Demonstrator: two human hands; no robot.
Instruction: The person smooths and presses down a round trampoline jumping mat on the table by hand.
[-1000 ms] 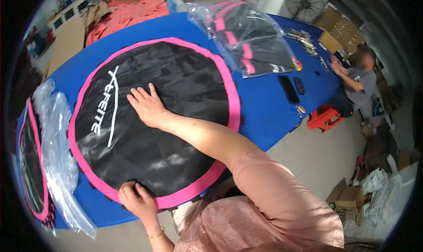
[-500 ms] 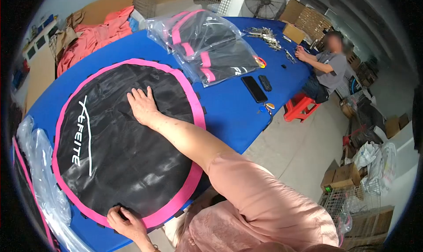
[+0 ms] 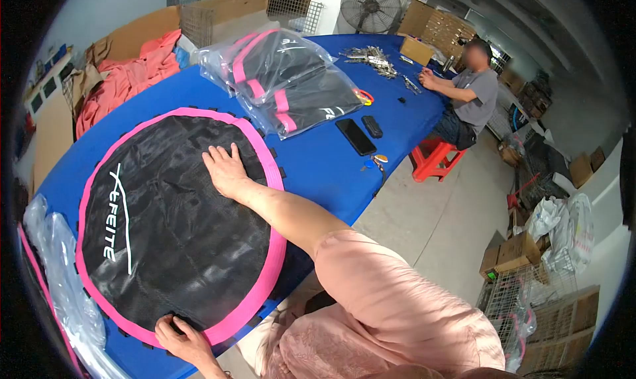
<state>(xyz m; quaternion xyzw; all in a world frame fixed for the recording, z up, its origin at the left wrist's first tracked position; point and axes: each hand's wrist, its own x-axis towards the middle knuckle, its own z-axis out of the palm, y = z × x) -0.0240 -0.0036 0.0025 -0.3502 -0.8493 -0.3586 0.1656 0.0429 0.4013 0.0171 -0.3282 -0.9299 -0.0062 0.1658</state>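
Observation:
A round black trampoline mat (image 3: 192,246) with a pink rim, black tabs round its edge and white lettering lies flat on the blue-covered table (image 3: 318,170). My right hand (image 3: 226,170) rests on its upper right part, palm down with fingers spread. At the near rim, my left hand (image 3: 177,339) has its fingers curled. Something small and dark shows between that thumb and forefinger; I cannot make out whether it is a separate object or mat fabric. Beyond the mat lies a clear plastic bag (image 3: 281,81) holding folded black-and-pink pieces.
A phone (image 3: 356,137), a small black case (image 3: 372,126) and keys (image 3: 376,161) lie near the table's right edge. Farther off, a person (image 3: 467,91) sits on a red stool (image 3: 434,159) beside a pile of metal parts (image 3: 371,59). Clear plastic sheeting (image 3: 69,286) lies at the left.
The view has shifted, so the table's contents appear farther left. My right hand has slid across the mat toward its right rim. My left hand stays at the near rim.

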